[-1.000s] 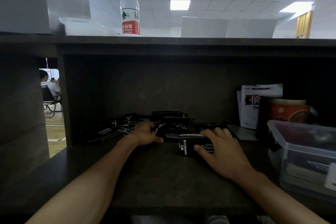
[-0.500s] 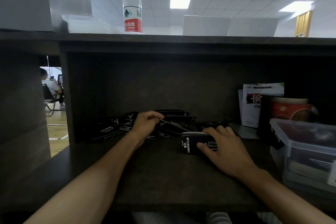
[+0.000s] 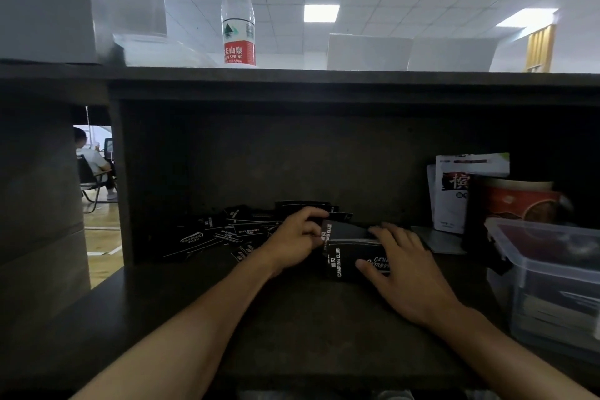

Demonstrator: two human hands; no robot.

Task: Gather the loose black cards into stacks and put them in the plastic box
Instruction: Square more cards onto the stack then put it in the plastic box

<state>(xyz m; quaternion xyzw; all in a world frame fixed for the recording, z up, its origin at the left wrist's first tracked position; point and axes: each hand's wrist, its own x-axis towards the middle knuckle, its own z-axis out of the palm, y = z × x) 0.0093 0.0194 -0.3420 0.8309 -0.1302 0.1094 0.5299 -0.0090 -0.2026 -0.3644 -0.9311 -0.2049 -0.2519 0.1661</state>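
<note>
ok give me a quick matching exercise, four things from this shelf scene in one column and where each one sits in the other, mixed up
Things:
1. water bottle
2. plastic box
3. loose cards
4. card stack

Places:
A. under the right hand
B. far right of the lower shelf
C. on top of the shelf unit
D. spread at the back, left of the left hand

Pairs: 1-C, 2-B, 3-D, 4-A
</note>
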